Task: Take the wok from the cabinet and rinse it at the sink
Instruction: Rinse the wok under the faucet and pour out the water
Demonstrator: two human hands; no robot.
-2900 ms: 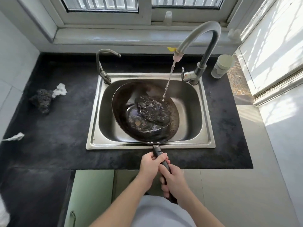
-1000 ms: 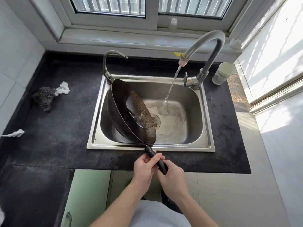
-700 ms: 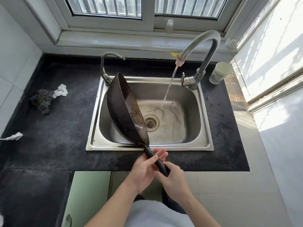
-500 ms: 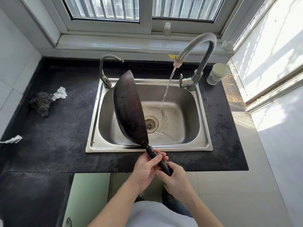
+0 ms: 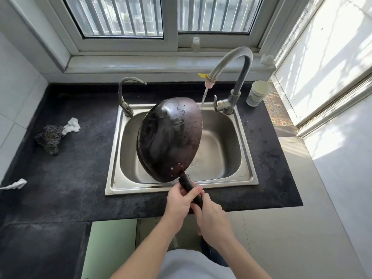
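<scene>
The dark wok (image 5: 170, 137) hangs over the steel sink (image 5: 246, 150), turned so its wet rounded underside faces me. Its inside is hidden. My left hand (image 5: 180, 200) and my right hand (image 5: 210, 215) both grip its black handle (image 5: 189, 187) just in front of the sink's near rim, left hand closer to the pan. Water runs from the tall faucet (image 5: 233, 77) in a thin stream that passes behind the wok's upper right edge.
A smaller tap (image 5: 124, 93) stands at the sink's back left corner. A paper cup (image 5: 257, 93) sits on the black counter at the right. A scouring pad (image 5: 50, 137) and white crumpled paper (image 5: 72, 124) lie at the left. A green cabinet door (image 5: 110, 248) is below.
The wok was level and full of water, then tipped onto its left edge and emptied. It has now rolled further over, underside toward me. Both hands stay on the handle.
</scene>
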